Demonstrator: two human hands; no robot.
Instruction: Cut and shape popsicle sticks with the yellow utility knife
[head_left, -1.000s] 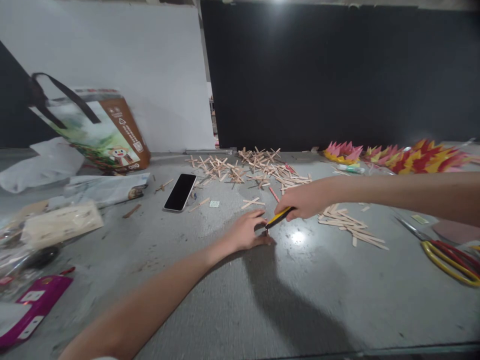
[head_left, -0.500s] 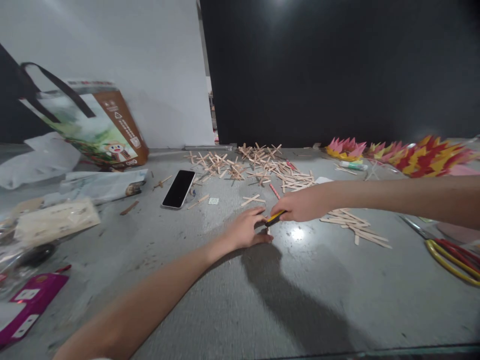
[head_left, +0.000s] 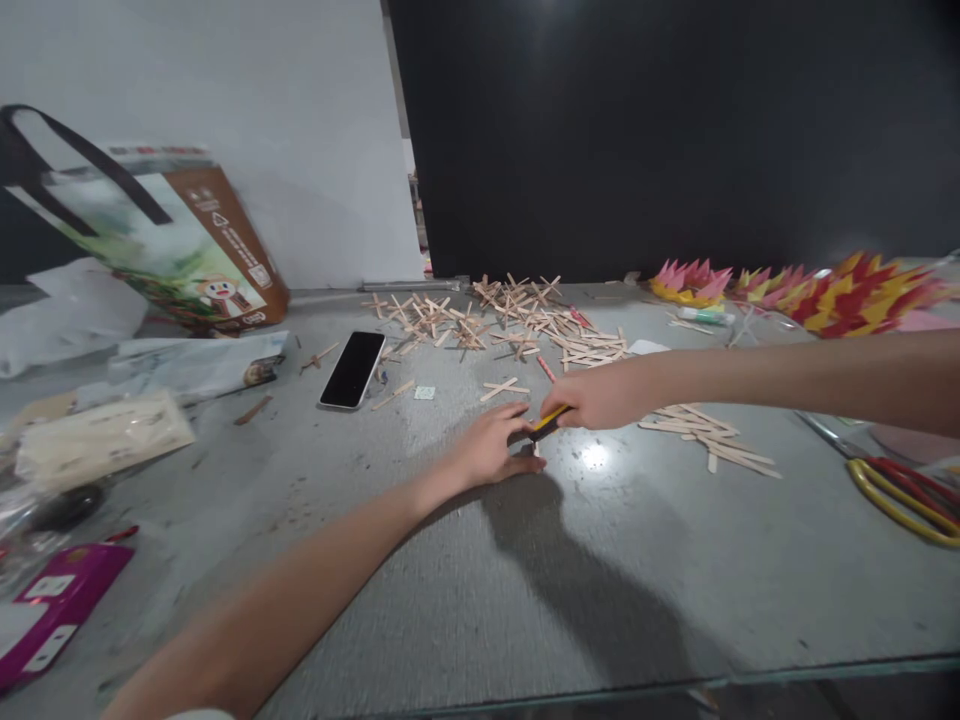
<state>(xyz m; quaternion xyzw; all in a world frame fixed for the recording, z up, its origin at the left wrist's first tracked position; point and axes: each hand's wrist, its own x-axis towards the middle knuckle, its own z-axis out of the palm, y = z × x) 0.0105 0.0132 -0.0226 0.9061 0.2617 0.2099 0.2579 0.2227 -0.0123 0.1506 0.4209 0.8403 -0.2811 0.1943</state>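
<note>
Left hand: the left hand (head_left: pixel 491 452) sits palm-down on the grey table (head_left: pixel 465 590) just about dead centre of the frame, fingers curled and pressing something down. Whatever's under it is hidden, can't tell what it is.

Right hand: the right hand (head_left: pixel 604 396) comes in from the right edge, just right of centre, fingers bunched tight round the yellow and black knife (head_left: pixel 547 421).

Knife: only the front end pokes out of the right fist, slanting down and to the left. Its tip ends right at the left hand's fingertips, basically touching them, so the tool bridges the little gap between both hands.

Loose sticks: a single crossed pair of wooden sticks (head_left: pixel 504 388) lies just above the left hand, and a flat bunch of sticks (head_left: pixel 709 440) sits right of the right hand, under the forearm.

Stick pile: big messy heap of crossed sticks (head_left: pixel 510 320) further back, upper centre, against the dark wall.

Phone: black phone (head_left: pixel 352 369) face up, left of centre, well apart from the hands.

Scissors: red and yellow scissors (head_left: pixel 896 490) at the right edge.

Paper bits: pink, red and yellow paper flowers (head_left: pixel 817 295) along the upper right.

Bag: printed shopping bag (head_left: pixel 161 245) leaning at upper left, with plastic-wrapped packs (head_left: pixel 101 440) below it and a magenta packet (head_left: pixel 52 610) at lower left.
</note>
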